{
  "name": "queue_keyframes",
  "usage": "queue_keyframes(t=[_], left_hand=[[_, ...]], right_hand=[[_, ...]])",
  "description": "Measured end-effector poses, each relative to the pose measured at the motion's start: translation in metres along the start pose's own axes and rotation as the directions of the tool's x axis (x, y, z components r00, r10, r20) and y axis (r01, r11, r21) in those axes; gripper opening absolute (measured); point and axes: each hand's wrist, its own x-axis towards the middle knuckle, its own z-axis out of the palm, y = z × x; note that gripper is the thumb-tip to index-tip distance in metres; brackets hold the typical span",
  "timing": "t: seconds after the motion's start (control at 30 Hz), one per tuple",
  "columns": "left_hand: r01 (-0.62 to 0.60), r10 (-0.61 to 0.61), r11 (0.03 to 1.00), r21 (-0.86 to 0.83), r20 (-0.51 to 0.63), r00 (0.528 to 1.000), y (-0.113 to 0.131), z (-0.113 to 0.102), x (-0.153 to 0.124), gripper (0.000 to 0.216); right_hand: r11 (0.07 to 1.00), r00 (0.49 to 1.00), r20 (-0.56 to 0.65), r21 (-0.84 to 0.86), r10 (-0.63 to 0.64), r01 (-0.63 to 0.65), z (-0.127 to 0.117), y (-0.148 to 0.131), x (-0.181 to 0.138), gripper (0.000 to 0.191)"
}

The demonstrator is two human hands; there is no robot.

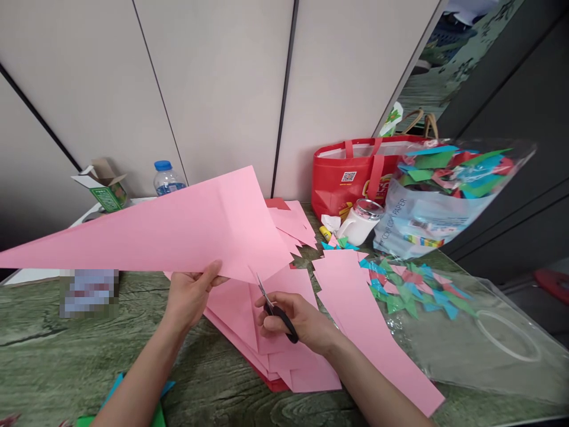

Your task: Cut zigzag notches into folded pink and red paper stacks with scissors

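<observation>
Head view, itemised from your hands outward.

- Your left hand (pixel 191 296): closed on the lower edge of a large pink sheet (pixel 178 231), thumb on top, holding it raised above the desk (pixel 53 356), its long point running off to the left.
- Your right hand (pixel 304 323): gripping black-handled scissors (pixel 276 308), blades pointing up at the sheet's lower edge, just beside your left thumb.
- Beneath both hands: a stack of pink paper (pixel 284 362) lying flat.
- Right of the stack: long pink strips (pixel 368 332).
- Beyond the strips: small folded pieces (pixel 413 290) in green, blue and pink, on clear plastic.
- Further back: a white jar (pixel 360 222), a red bag (pixel 351 172), and a clear bag (pixel 466 172) of coloured pieces.
- Far left, by the wall: a water bottle (pixel 166 178) and an open carton (pixel 104 187).
</observation>
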Motion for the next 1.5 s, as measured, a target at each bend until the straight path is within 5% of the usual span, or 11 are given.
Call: queue_keyframes(t=[1.5], left_hand=[[0.022, -0.022, 1.000, -0.002, 0.021, 1.000, 0.0036, 0.0025, -0.0022, 0.023]], right_hand=[[0.998, 0.999, -0.045, -0.065, 0.011, -0.014, 0.0040, -0.0022, -0.0005, 0.034]])
